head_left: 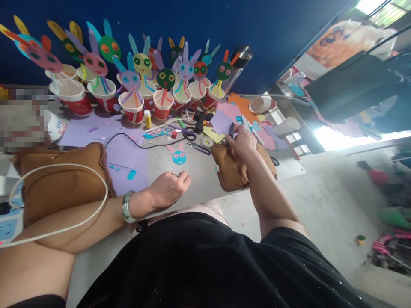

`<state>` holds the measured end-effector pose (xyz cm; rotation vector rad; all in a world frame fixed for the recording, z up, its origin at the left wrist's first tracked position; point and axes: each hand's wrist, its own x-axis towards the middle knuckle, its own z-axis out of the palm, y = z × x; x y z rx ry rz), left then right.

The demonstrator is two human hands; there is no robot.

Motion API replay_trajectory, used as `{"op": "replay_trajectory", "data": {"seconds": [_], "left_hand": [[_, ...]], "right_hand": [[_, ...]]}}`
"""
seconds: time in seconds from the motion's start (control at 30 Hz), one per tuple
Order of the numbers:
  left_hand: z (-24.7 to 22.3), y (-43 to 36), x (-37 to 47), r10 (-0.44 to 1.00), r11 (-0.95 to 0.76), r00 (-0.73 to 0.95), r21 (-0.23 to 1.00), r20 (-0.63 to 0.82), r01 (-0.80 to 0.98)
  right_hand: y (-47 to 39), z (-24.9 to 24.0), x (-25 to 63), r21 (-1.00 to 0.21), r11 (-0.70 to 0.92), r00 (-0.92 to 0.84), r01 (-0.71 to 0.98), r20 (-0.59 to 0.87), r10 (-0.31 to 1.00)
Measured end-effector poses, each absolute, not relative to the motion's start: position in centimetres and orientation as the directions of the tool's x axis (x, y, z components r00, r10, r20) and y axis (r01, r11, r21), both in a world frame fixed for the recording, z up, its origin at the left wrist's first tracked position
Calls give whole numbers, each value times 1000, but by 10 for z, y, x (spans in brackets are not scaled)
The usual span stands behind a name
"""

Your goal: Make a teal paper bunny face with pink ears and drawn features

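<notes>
My left hand (pixel 169 188) rests in a loose fist at the table's front edge, with nothing showing from it. Just beyond it lies a blue paper rabbit face (pixel 179 157) with pink ears and round eyes. My right hand (pixel 242 141) reaches over a brown fabric pouch (pixel 226 169). Its fingers close around a dark marker (pixel 231 127), though part of the grip is hidden. Beside that hand lie white and blue pens (pixel 252 128). Between the hands are scissors (pixel 190 136), a purple pen-like tool (pixel 201 148) and a small round clear container (pixel 207 141).
Red paper cups (pixel 133 111) holding colourful paper rabbits line the back. A yellow glue stick (pixel 147 119) stands before them. Purple paper (pixel 128 160) and a brown cushion (pixel 64 184) lie at left. A white cable (pixel 104 188) loops over my left forearm. A flask (pixel 239 64) stands at back right.
</notes>
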<state>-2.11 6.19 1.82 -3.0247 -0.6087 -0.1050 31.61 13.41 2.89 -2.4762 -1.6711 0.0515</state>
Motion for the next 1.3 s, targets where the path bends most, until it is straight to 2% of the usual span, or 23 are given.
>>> {"op": "replay_trajectory", "data": {"seconds": [0.1,0.27,0.4,0.57,0.7,0.8,0.9,1.0,1.17,1.3], "left_hand": [[17,62,-21,384,-921,920,-34,78,387],[19,62,-21,376,-926,924,-22,73,378],[21,62,-20,385,-922,921,-17,61,387],[22,62,-19,378,-925,925,-9,28,379],[23,63,-19,392,-920,920,11,9,392],[24,63,-19,395,-918,918,23,3,395],[26,62,-19,391,-920,920,8,-11,391],[27,62,-19,384,-923,923,2,-22,384],[28,63,-19,389,-921,920,-5,-33,389],[25,63,-20,387,-922,922,3,-20,387]], "right_hand": [[135,31,307,-194,-399,409,896,11,913],[141,43,312,-283,-461,510,841,128,851],[146,58,320,-275,-443,500,853,191,845],[141,57,287,-173,-174,214,969,251,944],[133,44,242,-97,71,-57,993,146,988],[133,39,221,-59,154,-148,986,92,985],[138,41,217,-18,186,-184,982,99,978],[146,45,232,-5,121,-119,993,154,981],[161,49,292,-37,-198,202,979,218,955],[165,46,335,-62,-382,387,922,146,911]]}}
